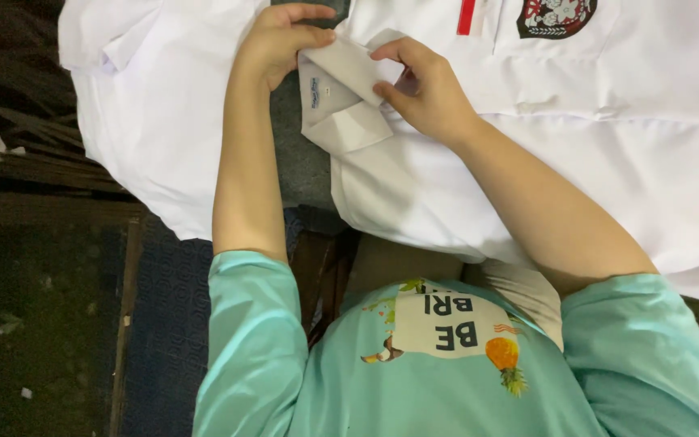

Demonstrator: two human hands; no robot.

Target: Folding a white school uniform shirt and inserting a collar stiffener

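Note:
A white shirt (608, 146) lies spread in front of me, with a red strip (466, 16) and a dark round badge (556, 16) near its top edge. My left hand (281, 40) pinches the shirt's collar (341, 97) from the left. My right hand (422, 85) grips the same collar from the right, thumb under the fold. A small label (315, 91) shows inside the collar. Both of my forearms reach up from turquoise sleeves.
Another part of white cloth (147, 105) lies to the left, over a grey surface (305, 162). Dark wooden boards (34, 170) and a dark floor with small white scraps (10, 324) lie at the left. A patterned blue mat (167, 324) lies beside my left arm.

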